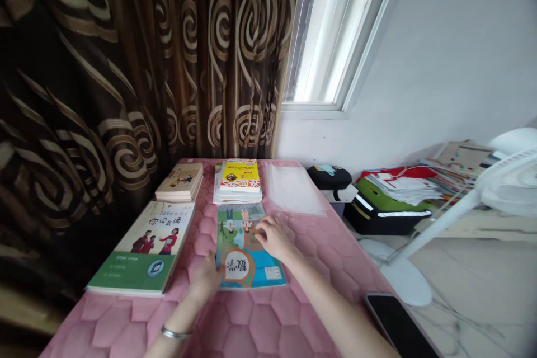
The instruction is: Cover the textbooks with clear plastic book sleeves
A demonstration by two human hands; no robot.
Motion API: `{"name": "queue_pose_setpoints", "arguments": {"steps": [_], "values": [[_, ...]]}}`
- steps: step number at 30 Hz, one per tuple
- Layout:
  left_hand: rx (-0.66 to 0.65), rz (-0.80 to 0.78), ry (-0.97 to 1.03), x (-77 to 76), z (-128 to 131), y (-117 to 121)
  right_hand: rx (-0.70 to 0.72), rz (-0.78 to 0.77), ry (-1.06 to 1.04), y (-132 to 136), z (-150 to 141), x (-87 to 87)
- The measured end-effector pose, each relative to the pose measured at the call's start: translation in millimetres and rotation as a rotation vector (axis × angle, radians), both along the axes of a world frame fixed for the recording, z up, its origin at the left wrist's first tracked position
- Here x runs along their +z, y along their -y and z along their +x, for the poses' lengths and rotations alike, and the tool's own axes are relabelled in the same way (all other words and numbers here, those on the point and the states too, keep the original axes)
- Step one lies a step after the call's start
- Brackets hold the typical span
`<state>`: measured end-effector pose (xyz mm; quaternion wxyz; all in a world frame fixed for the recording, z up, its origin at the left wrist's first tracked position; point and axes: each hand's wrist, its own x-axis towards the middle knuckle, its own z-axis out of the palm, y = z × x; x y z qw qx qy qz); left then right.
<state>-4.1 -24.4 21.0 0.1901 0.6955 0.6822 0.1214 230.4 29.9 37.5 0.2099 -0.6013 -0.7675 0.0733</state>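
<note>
A blue and green maths textbook (247, 254) lies on the pink quilted cover, its printed title upside down to me. My left hand (206, 277) is at the book's left edge, with its fingers closed on that edge and partly blurred. Over the upper right part of the cover, my right hand (273, 238) has its fingers curled and pressed together. What they pinch, if anything, I cannot make out. Beyond the textbook lie a small stack of books with a yellow book (240, 174) on top and some clear plastic sheets (296, 187).
At left lie a large green and white book (146, 249) and a stack of tan books (180, 180). A black phone (396, 324) rests at the right edge. Beyond it are a white fan (448, 224) and a green and black box (386, 210) with papers. A patterned curtain (188, 56) hangs behind.
</note>
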Motion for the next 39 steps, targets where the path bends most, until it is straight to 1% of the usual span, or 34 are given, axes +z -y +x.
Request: {"name": "queue_pose_setpoints", "arguments": {"steps": [3, 5, 8, 11, 13, 15, 18, 21, 24, 27, 30, 33, 39], "values": [[-0.045, -0.018, -0.009, -0.8, -13, 13, 0.017, -0.059, 0.061, -29, -9, 13.8], [-0.076, -0.038, -0.059, 2.7, -24, 18, 0.017, -0.098, 0.081, -43, -13, 16.2], [-0.073, -0.051, -0.15, 12.8, -34, 19, -0.019, -0.15, 0.105, -53, -12, 12.0], [-0.044, 0.007, -0.229, 26.5, -29, 9, -0.092, -0.193, 0.123, -50, 1, 4.5], [-0.038, 0.043, -0.278, 36.7, -18, -5, -0.151, -0.222, 0.123, -41, 18, -0.7], [-0.048, 0.065, -0.309, 46.6, -6, -25, -0.215, -0.257, 0.111, -30, 38, -5.9], [-0.085, 0.107, -0.317, 58.0, 13, -65, -0.305, -0.289, 0.089, -9, 61, -13.4], [-0.12, 0.15, -0.319, 63.7, 29, -107, -0.374, -0.274, 0.083, 6, 67, -20.4], [-0.133, 0.168, -0.332, 62.4, 39, -137, -0.434, -0.209, 0.065, 12, 60, -26.1], [-0.126, 0.157, -0.35, 53.3, 39, -151, -0.487, -0.147, -0.007, 15, 52, -29.7], [-0.095, 0.137, -0.368, 41.2, 36, -153, -0.502, -0.127, -0.057, 15, 49, -31.2], [-0.062, 0.131, -0.377, 33.6, 34, -152, -0.513, -0.128, -0.085, 13, 50, -31.6], [-0.017, 0.124, -0.375, 32.7, 35, -149, -0.496, -0.146, -0.142, 9, 52, -32.1]]}}
